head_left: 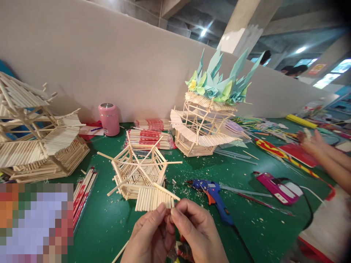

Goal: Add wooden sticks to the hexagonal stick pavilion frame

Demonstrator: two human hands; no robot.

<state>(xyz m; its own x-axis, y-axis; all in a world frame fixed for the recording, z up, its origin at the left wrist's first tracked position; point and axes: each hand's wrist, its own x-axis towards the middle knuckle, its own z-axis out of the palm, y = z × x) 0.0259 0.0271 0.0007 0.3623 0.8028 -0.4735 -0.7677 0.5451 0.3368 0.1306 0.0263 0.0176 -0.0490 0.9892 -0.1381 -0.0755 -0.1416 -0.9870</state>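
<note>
A small pavilion frame of thin wooden sticks stands in front of me, long sticks crossing over its top. From its near side slopes a panel of short sticks laid side by side. My left hand is closed at the panel's lower edge, thumb and fingers pinched together. My right hand pinches a short wooden stick at the panel's right end. What the lower fingers touch is hidden. To the right lies a blue glue gun, its nozzle pointing toward the frame.
A larger stick pavilion stands left; another, topped with folded green paper, stands behind right. A pink flask, packs of sticks and a magenta power strip are on the green table. Another person's hands work at right.
</note>
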